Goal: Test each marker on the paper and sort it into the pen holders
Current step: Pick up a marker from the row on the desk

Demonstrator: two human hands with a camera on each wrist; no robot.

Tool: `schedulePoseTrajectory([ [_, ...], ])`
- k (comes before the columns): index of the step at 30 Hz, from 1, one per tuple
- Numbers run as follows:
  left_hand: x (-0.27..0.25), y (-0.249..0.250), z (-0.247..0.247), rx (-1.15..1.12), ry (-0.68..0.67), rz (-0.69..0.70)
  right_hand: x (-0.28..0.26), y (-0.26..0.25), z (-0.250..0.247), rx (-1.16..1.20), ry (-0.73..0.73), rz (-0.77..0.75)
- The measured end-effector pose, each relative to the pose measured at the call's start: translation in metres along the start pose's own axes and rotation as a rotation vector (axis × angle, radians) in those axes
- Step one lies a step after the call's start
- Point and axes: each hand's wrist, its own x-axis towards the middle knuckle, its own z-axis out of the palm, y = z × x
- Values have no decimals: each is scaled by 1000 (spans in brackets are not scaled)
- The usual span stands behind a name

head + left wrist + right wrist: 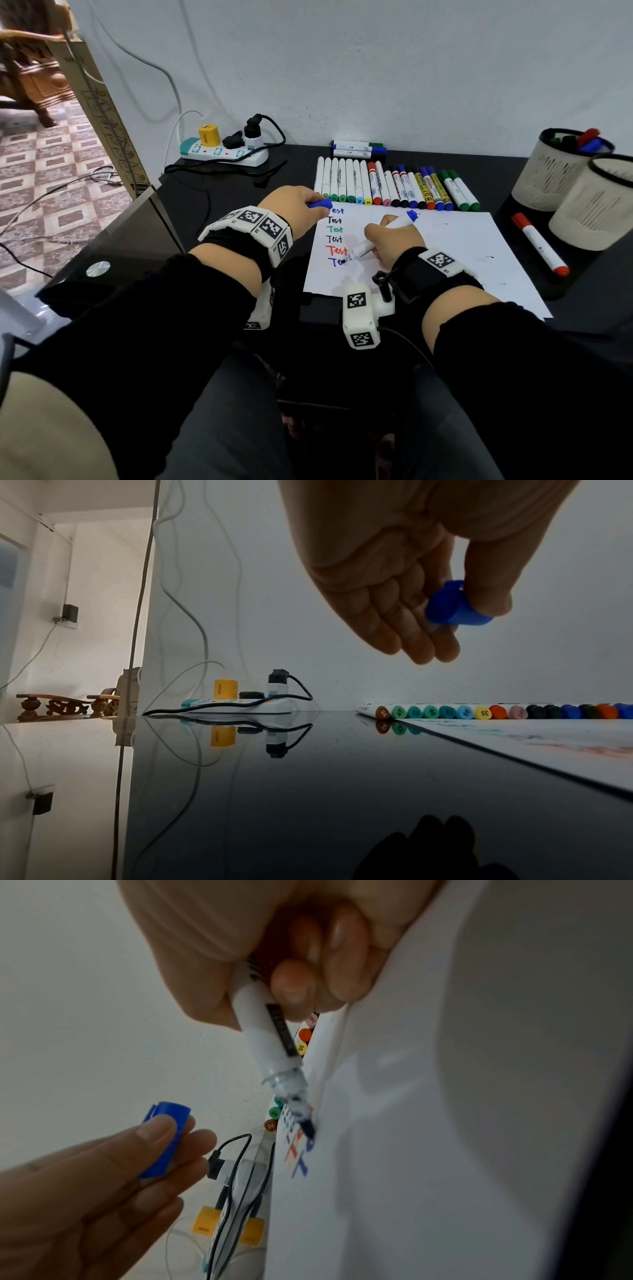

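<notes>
Black sleeves point(171, 342) cover both forearms above the glass table point(120, 240). Her right hand point(394, 243) has its fingers closed around a blue marker point(383, 234), and the tip touches the white paper point(445, 253) under a column of "Test" words. Left hand point(294, 205) pinches the blue cap point(455, 607) between thumb and fingers, just above the table beside the paper. Behind the paper lies a row of markers point(394, 185). Two pen holders point(555, 168) stand at the right, near a red marker point(539, 243).
</notes>
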Motion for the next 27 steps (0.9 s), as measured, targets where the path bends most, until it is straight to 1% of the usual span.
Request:
schedulePoseTrajectory([
  [5, 0, 0, 0, 2, -1, 0, 0, 0, -2, 10, -11, -5],
  [8, 0, 0, 0, -8, 1, -3, 0, 0, -3, 33, 11, 25],
  [13, 0, -1, 0, -11, 1, 4, 1, 0, -2, 53, 43, 30],
  [16, 0, -1, 0, -4, -3, 3, 3, -1, -3, 108, 77, 100],
  [18, 0, -1, 0, 0, -3, 3, 5, -1, -4, 120, 67, 147],
  [20, 0, -1, 0, -1, -4, 8, 7, 0, -5, 113, 61, 162],
  [23, 1, -1, 0, -1, -5, 6, 7, 0, -5, 99, 39, 152],
  [27, 2, -2, 1, -10, -3, 5, 7, -2, -5, 60, -9, 66],
])
